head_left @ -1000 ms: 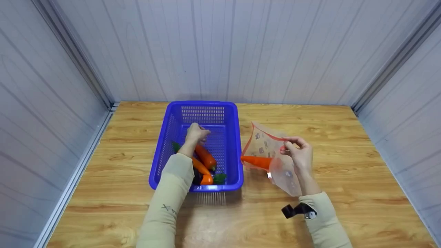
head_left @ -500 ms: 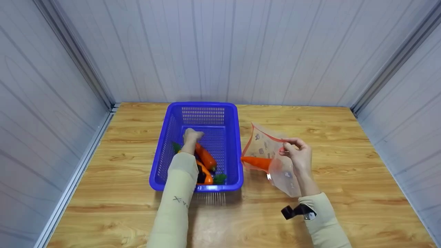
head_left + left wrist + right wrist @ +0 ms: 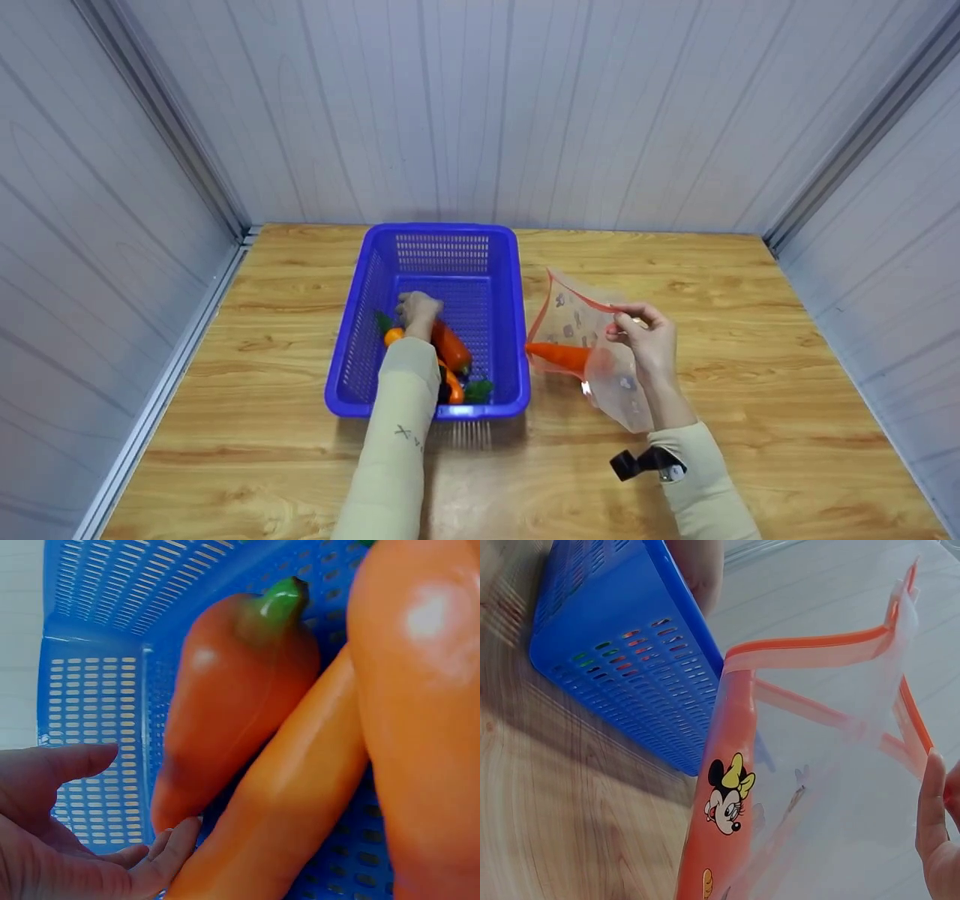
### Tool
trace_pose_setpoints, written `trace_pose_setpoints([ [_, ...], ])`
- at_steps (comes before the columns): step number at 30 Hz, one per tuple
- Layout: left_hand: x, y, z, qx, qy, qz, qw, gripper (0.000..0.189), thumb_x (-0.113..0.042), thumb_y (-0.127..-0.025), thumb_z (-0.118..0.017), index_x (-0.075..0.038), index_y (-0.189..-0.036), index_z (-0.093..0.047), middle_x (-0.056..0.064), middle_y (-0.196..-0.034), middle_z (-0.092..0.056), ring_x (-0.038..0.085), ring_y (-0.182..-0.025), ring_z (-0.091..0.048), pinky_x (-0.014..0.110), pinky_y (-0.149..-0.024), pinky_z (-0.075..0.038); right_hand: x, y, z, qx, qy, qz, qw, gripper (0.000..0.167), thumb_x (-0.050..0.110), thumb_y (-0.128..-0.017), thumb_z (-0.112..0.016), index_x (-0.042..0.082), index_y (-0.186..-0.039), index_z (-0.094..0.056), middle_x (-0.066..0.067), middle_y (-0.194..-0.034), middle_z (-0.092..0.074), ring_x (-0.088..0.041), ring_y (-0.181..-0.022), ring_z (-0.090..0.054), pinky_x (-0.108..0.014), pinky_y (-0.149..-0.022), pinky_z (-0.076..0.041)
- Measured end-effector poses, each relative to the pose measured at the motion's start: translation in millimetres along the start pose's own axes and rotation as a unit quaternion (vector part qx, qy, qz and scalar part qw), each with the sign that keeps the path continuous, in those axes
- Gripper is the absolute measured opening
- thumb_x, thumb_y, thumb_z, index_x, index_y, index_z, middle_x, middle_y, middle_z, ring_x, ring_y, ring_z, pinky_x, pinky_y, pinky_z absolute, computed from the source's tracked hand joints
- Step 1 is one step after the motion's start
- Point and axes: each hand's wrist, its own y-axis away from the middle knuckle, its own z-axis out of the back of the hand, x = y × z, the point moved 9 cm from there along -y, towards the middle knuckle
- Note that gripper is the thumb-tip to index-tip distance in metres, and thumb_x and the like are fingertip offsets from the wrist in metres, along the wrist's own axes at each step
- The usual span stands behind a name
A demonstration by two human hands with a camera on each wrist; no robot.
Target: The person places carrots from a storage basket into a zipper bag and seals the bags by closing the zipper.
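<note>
Smooth plastic basket [image 3: 480, 411], plastic bag [image 3: 625, 390] (frosted-looking), glossy pepper [image 3: 232, 690], wood-grain tabletop [image 3: 750, 360]

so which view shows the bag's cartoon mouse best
The right wrist view: the cartoon mouse on the bag is large and clear there. The head view shows only small, unclear prints; the left wrist, none.

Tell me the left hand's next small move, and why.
Probably curl the left hand onto the red pepper by its narrow end: the hand lies right at that end with thumb held apart, and the right hand holds the bag open.
</note>
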Motion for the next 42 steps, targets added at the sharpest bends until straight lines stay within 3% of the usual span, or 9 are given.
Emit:
trace_pose_setpoints([
  [4, -5.4, 39.1, 18.6, 0.021, 0.002, 0.009, 0.9997, 0.06, -0.013, -0.079, -0.058, 0.011, -0.124, -0.026, 0.03, -0.119, -0.037, 0.037, -0.109, -0.04, 0.042, -0.092, -0.036, 1, 0.7, 0, -0.009, 0.014, 0.004, 0.9999, 0.012, -0.007, -0.075, -0.061, -0.008, -0.087, -0.064, -0.015, -0.071, -0.059, -0.02, -0.049, -0.058, -0.031, -0.048, -0.052],
  [11, -0.9, 34.8, 15.0, 0.037, -0.005, -0.005, 0.9993, 0.06, -0.012, -0.079, -0.058, 0.01, -0.125, -0.026, 0.026, -0.116, -0.043, 0.033, -0.107, -0.045, 0.039, -0.089, -0.039, -35, -16.8, 25, -0.014, 0.021, -0.003, 0.9997, 0.015, -0.004, -0.076, -0.064, -0.006, -0.091, -0.064, -0.019, -0.074, -0.059, -0.02, -0.05, -0.059, -0.033, -0.05, -0.052],
  [18, 37.3, -90.2, -61.2, 0.045, -0.09, 0.001, 0.9949, 0.083, -0.024, -0.072, -0.067, 0.015, -0.128, -0.018, 0.027, -0.103, -0.052, 0.037, -0.091, -0.055, 0.04, -0.071, -0.048, -31, -14.7, 20, 0.009, -0.016, 0.014, 0.9997, 0.014, -0.006, -0.077, -0.061, -0.008, -0.09, -0.063, -0.018, -0.07, -0.058, -0.023, -0.049, -0.059, -0.034, -0.048, -0.052],
  [20, 41.6, -101.8, -70.3, 0.06, -0.095, -0.001, 0.9937, 0.083, -0.025, -0.072, -0.067, 0.014, -0.128, -0.021, 0.027, -0.105, -0.051, 0.037, -0.093, -0.054, 0.04, -0.073, -0.048, -62, -30.6, 45, -0.015, 0.018, 0.018, 0.9996, 0.02, -0.003, -0.076, -0.065, -0.009, -0.094, -0.062, -0.02, -0.071, -0.058, -0.025, -0.05, -0.06, -0.037, -0.049, -0.052],
  [23, 43.7, -112.9, -76.4, 0.062, -0.102, -0.016, 0.9927, 0.074, -0.027, -0.07, -0.07, 0.012, -0.12, -0.032, 0.024, -0.102, -0.051, 0.035, -0.09, -0.055, 0.037, -0.07, -0.048, -60, -29.2, 43, -0.016, 0.017, 0.006, 0.9997, 0.018, -0.005, -0.076, -0.063, -0.009, -0.094, -0.061, -0.022, -0.073, -0.057, -0.026, -0.051, -0.06, -0.038, -0.05, -0.052],
  [26, 35.5, -96.0, -64.7, 0.058, -0.119, -0.022, 0.991, 0.07, -0.027, -0.07, -0.07, 0.015, -0.115, -0.039, 0.024, -0.102, -0.05, 0.035, -0.09, -0.054, 0.038, -0.07, -0.048, -56, -27.5, 41, -0.02, 0.008, 0.007, 0.9998, 0.017, -0.008, -0.076, -0.061, -0.011, -0.093, -0.06, -0.024, -0.074, -0.056, -0.025, -0.05, -0.059, -0.038, -0.049, -0.052],
  [34, -2.1, 26.7, 11.6, 0.04, -0.008, -0.005, 0.9992, 0.062, -0.012, -0.075, -0.066, 0.014, -0.121, -0.032, 0.026, -0.109, -0.046, 0.038, -0.092, -0.053, 0.036, -0.05, -0.052, -56, -26.4, 43, -0.028, 0.01, 0.021, 0.9993, 0.017, -0.003, -0.075, -0.065, -0.009, -0.091, -0.062, -0.02, -0.068, -0.054, -0.025, -0.048, -0.058, -0.036, -0.047, -0.051],
  [38, -11.6, 48.5, 27.9, 0.008, 0.028, -0.024, 0.9993, 0.061, -0.011, -0.077, -0.062, 0.012, -0.122, -0.027, 0.026, -0.103, -0.05, 0.037, -0.086, -0.056, 0.032, -0.044, -0.05, -65, -30.1, 49, -0.036, 0.013, 0.018, 0.9991, 0.02, -0.002, -0.074, -0.066, -0.01, -0.092, -0.061, -0.027, -0.074, -0.053, -0.026, -0.049, -0.058, -0.038, -0.046, -0.051],
  [42, -20.5, 52.9, 36.0, -0.029, 0.035, -0.053, 0.9976, 0.057, -0.012, -0.079, -0.06, 0.009, -0.121, -0.028, 0.024, -0.099, -0.055, 0.036, -0.086, -0.057, 0.037, -0.064, -0.051, -64, -29.4, 48, -0.024, 0.015, 0.023, 0.9993, 0.02, 0.0, -0.074, -0.068, -0.008, -0.092, -0.062, -0.024, -0.077, -0.055, -0.024, -0.051, -0.059, -0.036, -0.047, -0.051],
])
